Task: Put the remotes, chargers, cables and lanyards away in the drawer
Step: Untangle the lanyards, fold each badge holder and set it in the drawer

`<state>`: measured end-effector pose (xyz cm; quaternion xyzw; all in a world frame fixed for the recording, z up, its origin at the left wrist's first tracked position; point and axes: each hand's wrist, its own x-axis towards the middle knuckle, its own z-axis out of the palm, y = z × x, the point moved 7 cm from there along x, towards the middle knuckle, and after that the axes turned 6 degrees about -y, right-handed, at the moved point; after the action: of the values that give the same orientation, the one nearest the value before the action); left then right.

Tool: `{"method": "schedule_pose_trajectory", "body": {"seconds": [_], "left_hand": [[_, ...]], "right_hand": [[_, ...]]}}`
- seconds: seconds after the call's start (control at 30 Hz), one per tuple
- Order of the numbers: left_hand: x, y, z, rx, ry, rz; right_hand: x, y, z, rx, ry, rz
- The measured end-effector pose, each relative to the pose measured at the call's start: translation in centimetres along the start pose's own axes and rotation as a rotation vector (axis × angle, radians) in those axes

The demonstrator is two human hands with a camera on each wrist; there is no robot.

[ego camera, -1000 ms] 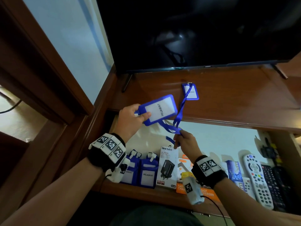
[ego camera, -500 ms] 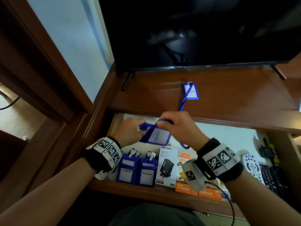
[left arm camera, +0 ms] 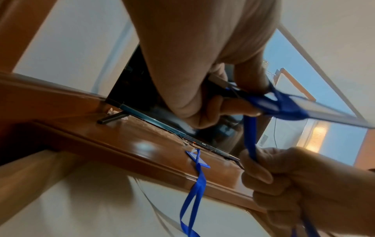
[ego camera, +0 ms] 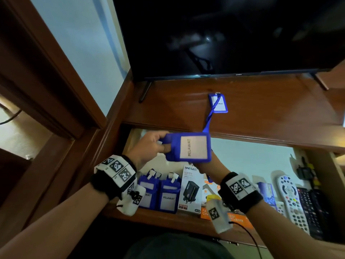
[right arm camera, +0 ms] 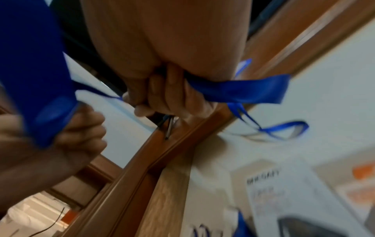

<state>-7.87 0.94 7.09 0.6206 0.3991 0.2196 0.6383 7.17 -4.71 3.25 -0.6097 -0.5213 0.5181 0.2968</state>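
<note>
A dark TV [ego camera: 224,34] fills twelve o'clock on the wooden shelf [ego camera: 261,113]. Below it, the open drawer [ego camera: 261,157] holds two badges [ego camera: 160,193] at seven o'clock, a charger box [ego camera: 190,191] beside them and remotes [ego camera: 291,199] at four. Over the drawer, the left hand [ego camera: 149,146] pinches a blue badge [ego camera: 188,147] by its clip end; the right hand [right arm camera: 162,96] clenches its strap [right arm camera: 243,91]. Another badge [ego camera: 218,103] lies on the shelf.
</note>
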Motion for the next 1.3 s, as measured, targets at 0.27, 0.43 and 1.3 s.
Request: {"method": "schedule_pose_trajectory", "body": {"seconds": [0.27,0.43,1.3], "left_hand": [[1.0,0.0,-2.2,0.282,0.406,-0.011],[1.1,0.2,-1.5,0.515,0.324,-0.030],[-1.2,2.0,1.0,-0.158,-0.089,0.123]], "right_hand": [[0.4,-1.6,2.5,-0.039,-0.079,-0.090],[-0.6,-3.0,2.3,-0.165,-0.156,-0.099],[-0.7,-6.6,-1.1,0.364,-0.145,-0.372]]}}
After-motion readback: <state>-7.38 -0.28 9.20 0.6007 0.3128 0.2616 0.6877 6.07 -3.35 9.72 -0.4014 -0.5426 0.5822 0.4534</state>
